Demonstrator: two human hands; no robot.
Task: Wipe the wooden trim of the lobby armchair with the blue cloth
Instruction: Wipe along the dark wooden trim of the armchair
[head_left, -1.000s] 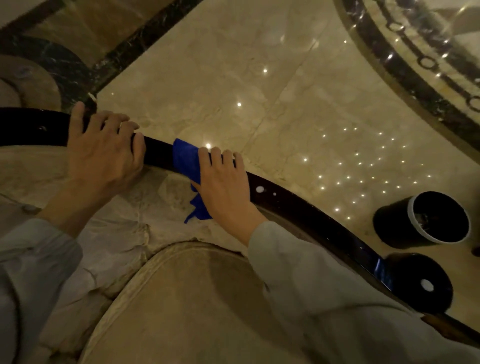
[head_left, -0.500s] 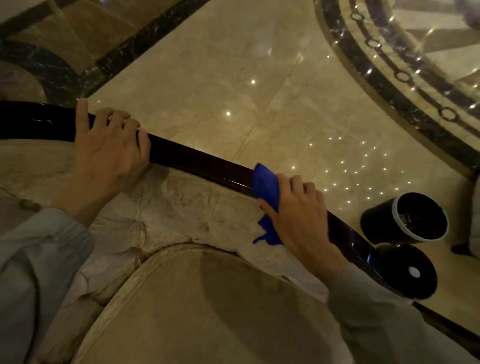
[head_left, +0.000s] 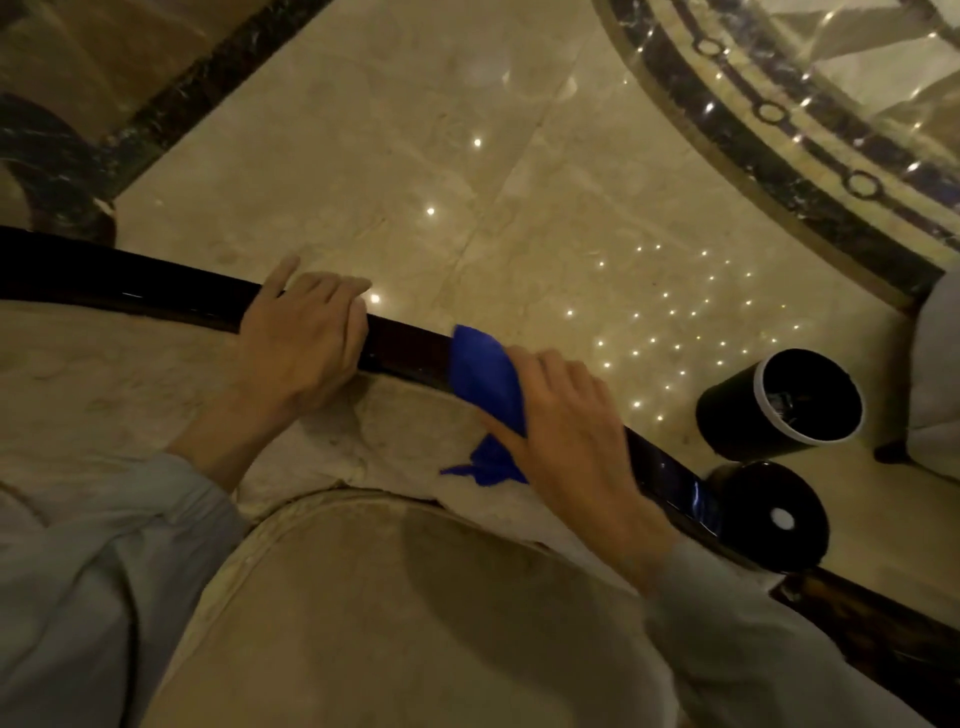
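**Right hand presses the blue cloth onto the chair's dark trim**

The right hand (head_left: 566, 441) lies palm down over the blue cloth (head_left: 485, 382), its fingers curled over the far edge of the wooden trim (head_left: 156, 293) so that the cloth is pinched between hand and wood. The cloth wraps across the top of the rail, and a loose tail of it hangs down on the near side against the pale upholstery (head_left: 395, 441), just beside the heel of the hand.

The left hand (head_left: 301, 343) grips the same rail a little further along, to the left of the cloth; its fingers are folded over the far edge and its thumb points up along the trim. It holds only the wood, and a short bare stretch of rail shows between the two hands. Both forearms come into view in grey sleeves (head_left: 104, 571).

The trim is dark and glossy, running in a shallow curve from the left edge of the view down to the lower right. Below it sits the beige seat cushion (head_left: 415, 623) of the armchair.

Beyond the rail lies a polished marble floor (head_left: 415, 130) speckled with reflected points of light. Two black cylindrical bins stand on it at the right: an open one with a white rim (head_left: 779, 405), and a closed one (head_left: 774, 514) close to the rail.
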